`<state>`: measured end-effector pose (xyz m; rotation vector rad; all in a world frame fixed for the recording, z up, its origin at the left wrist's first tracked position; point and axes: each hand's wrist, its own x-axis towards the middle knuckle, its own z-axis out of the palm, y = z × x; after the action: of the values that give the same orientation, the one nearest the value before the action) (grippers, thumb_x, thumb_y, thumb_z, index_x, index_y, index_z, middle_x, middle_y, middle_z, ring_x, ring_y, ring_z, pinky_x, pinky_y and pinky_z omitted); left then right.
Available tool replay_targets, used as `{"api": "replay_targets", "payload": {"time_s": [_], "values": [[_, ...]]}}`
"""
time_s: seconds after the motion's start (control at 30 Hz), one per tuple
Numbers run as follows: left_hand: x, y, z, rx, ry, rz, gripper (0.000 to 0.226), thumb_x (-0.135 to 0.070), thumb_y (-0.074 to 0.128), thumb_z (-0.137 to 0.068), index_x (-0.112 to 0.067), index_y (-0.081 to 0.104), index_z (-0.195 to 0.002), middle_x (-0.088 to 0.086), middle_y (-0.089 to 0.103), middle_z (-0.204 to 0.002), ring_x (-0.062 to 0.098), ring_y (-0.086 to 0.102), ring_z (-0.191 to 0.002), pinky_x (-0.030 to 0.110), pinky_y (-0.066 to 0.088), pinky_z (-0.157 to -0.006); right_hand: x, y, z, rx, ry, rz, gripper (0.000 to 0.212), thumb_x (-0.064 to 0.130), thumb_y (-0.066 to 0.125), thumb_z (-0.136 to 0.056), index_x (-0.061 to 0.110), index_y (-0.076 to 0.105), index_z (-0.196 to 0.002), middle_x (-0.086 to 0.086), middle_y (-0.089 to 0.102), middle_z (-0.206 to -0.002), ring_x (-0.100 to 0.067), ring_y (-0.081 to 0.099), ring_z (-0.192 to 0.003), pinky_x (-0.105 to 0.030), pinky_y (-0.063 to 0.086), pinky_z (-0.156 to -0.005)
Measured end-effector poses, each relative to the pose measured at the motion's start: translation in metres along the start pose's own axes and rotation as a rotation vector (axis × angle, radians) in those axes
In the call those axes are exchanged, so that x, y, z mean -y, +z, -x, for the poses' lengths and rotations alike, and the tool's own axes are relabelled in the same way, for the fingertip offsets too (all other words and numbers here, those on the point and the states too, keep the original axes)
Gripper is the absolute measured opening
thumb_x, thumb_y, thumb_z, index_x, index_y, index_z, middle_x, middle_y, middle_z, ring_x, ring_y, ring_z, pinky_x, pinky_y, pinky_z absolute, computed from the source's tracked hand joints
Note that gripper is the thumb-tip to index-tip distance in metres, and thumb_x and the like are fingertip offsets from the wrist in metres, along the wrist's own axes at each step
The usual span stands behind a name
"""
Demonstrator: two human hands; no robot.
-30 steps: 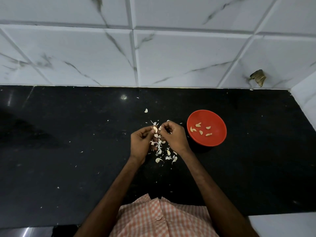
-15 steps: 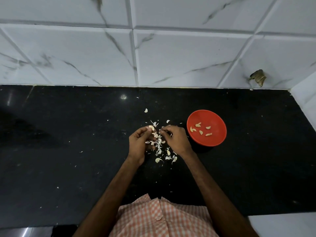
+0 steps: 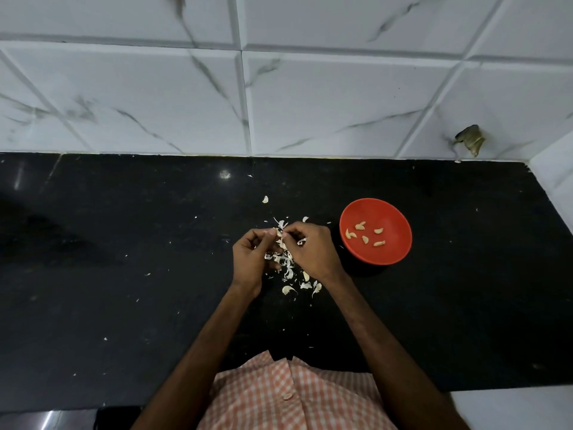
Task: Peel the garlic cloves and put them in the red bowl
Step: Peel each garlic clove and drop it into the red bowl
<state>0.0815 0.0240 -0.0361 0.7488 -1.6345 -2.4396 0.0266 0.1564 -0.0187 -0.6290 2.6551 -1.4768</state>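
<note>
From my end, the garlic clove (image 3: 278,233) is only a pale sliver. It is pinched between the fingertips of the left hand (image 3: 251,259) and the right hand (image 3: 313,250), which cover the rest of it. The hands also hide part of the peel scraps (image 3: 286,265) (whole cloves among them? too small to tell). Both forearms (image 3: 387,336) and the checked shirt (image 3: 279,395) run off the bottom edge. I cannot identify the brown lump (image 3: 469,141) on the wall tile (image 3: 341,103).

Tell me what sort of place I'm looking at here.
Most likely a home kitchen: a black stone countertop backed by white marble-look wall tiles, with garlic peelings beside a red bowl.
</note>
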Motion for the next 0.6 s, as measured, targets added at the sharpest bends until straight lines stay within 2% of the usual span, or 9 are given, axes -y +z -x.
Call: {"api": "replay_targets", "payload": {"time_s": [0.13, 0.33, 0.4, 0.6], "values": [[0.0005, 0.0020, 0.0010, 0.016, 0.067, -0.071, 0.020, -0.013, 0.068, -0.095, 0.005, 0.065, -0.103, 0.020, 0.071, -0.093, 0.024, 0.069, -0.073, 0.029, 0.053, -0.044, -0.0001, -0.0001, 0.0012, 0.012, 0.023, 0.012, 0.007, 0.011, 0.070, -0.090, 0.008, 0.076, -0.090, 0.001, 0.075, -0.081, -0.008, 0.069, -0.073, -0.034, 0.058, -0.072], [0.0019, 0.0061, 0.0012, 0.011, 0.090, -0.076, 0.006, -0.006, 0.067, -0.095, -0.001, 0.065, -0.098, 0.014, 0.071, -0.088, 0.023, 0.068, -0.067, 0.028, 0.052, -0.042, 0.0032, 0.0010, 0.0019, 0.035, 0.120, -0.060, 0.006, 0.011, 0.072, -0.089, 0.008, 0.076, -0.089, 0.002, 0.075, -0.076, -0.010, 0.071, -0.069, -0.038, 0.061, -0.071], [0.0018, 0.0078, 0.0019, 0.001, 0.089, -0.068, 0.001, -0.004, 0.066, -0.095, -0.004, 0.065, -0.095, 0.011, 0.071, -0.085, 0.021, 0.068, -0.065, 0.027, 0.052, -0.042, 0.0028, 0.0010, 0.0021, 0.029, 0.130, -0.088, 0.005, 0.011, 0.072, -0.089, 0.009, 0.077, -0.089, 0.003, 0.075, -0.076, -0.010, 0.072, -0.070, -0.034, 0.061, -0.072], [0.0022, 0.0097, 0.0020, -0.020, 0.117, -0.058, 0.004, -0.002, 0.066, -0.095, -0.005, 0.065, -0.092, 0.008, 0.071, -0.082, 0.018, 0.068, -0.063, 0.026, 0.050, -0.040, 0.0040, 0.0001, 0.0013, 0.041, 0.131, -0.109, 0.006, 0.011, 0.073, -0.090, 0.008, 0.078, -0.091, 0.004, 0.075, -0.079, -0.004, 0.071, -0.072, -0.017, 0.055, -0.070]]}}
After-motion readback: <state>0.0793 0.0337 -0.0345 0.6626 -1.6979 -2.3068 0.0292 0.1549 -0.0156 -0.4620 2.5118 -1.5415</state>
